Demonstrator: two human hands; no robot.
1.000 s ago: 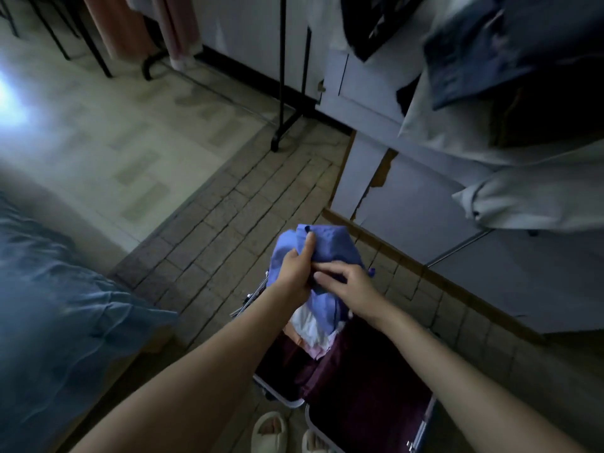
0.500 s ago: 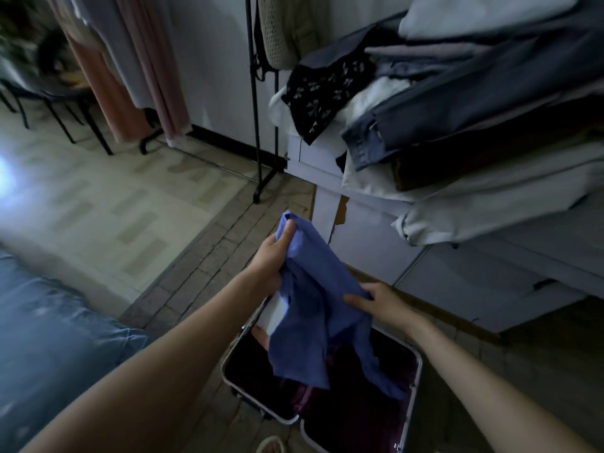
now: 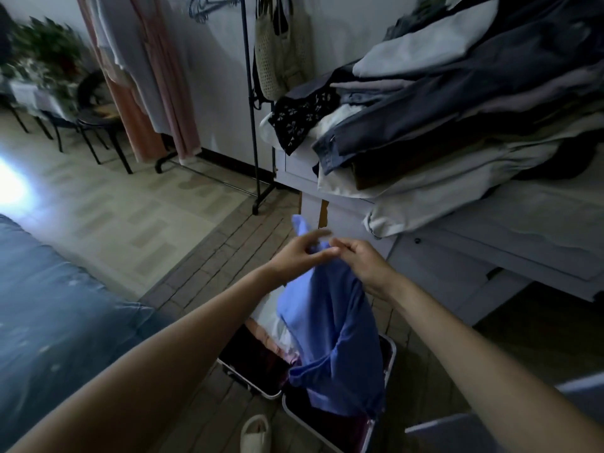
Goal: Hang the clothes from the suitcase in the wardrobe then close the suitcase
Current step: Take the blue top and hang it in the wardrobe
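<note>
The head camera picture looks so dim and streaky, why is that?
Head view: the room is poorly lit, with one blown-out glare patch on the floor at left; the left hand fingers and the plant smear from motion; the wide lens bends the clothes rack pole.

the blue garment (image 3: 330, 322) hangs in front of the open suitcase (image 3: 390, 346), hiding most of its inside, and the case's near end is cut off by the bottom edge. the left hand (image 3: 299, 253) is motion-blurred, so whether its fingers pinch the cloth cannot be told. the clothes pile (image 3: 457, 116) runs off the right edge, and the plant (image 3: 45, 60) at far left is smeared.
</note>
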